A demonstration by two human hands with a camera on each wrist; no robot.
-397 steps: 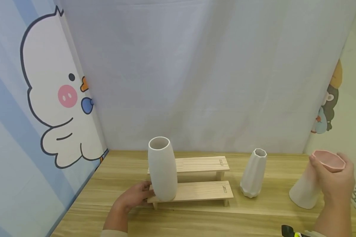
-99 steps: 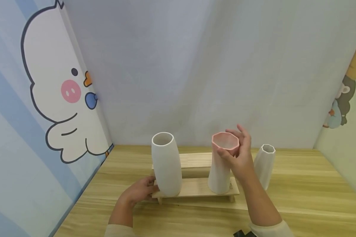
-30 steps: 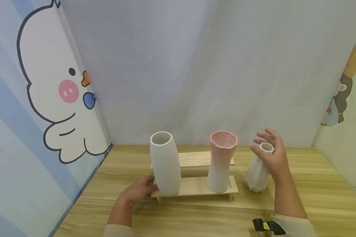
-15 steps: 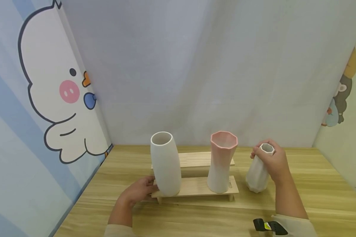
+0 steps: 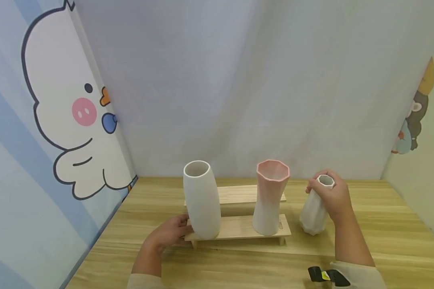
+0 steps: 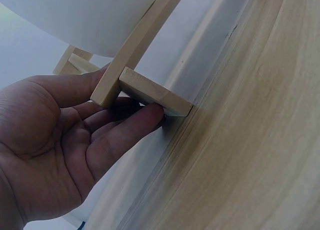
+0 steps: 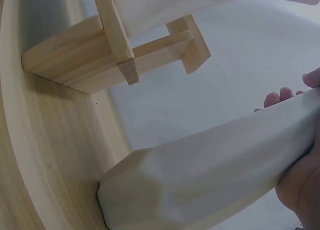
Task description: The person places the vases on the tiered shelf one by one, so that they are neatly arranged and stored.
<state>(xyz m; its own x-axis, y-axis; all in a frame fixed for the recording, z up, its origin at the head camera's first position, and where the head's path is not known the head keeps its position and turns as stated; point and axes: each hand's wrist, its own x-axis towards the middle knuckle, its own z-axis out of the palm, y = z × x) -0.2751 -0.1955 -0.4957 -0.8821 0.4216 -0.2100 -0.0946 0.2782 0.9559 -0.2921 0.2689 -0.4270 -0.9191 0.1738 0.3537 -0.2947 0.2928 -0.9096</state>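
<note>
My left hand [image 5: 169,232] grips the left end of the low wooden stand [image 5: 236,227]. In the left wrist view, its thumb and fingers [image 6: 125,135] pinch around the board's end and the leg [image 6: 155,92]. A tall smooth white vase [image 5: 202,206] stands upright on that end. Toward the right end stands a pink-to-white vase [image 5: 268,200] with a faceted rim, untouched. My right hand [image 5: 335,196] holds a smaller white faceted vase [image 5: 314,214] around its neck, just below the rim. The right wrist view shows this vase's base [image 7: 135,195] at the tabletop.
A second wooden step [image 5: 236,194] lies behind the front board, partly hidden by both standing vases. The wood-grain table [image 5: 246,269] extends to a grey curtain [image 5: 238,100] at the back. Printed cartoon panels [image 5: 58,80] flank it.
The pink vase came from the table's right side onto the front board. My right hand let it go, moved right and closed around the white faceted vase's neck. My left hand stayed on the stand.
</note>
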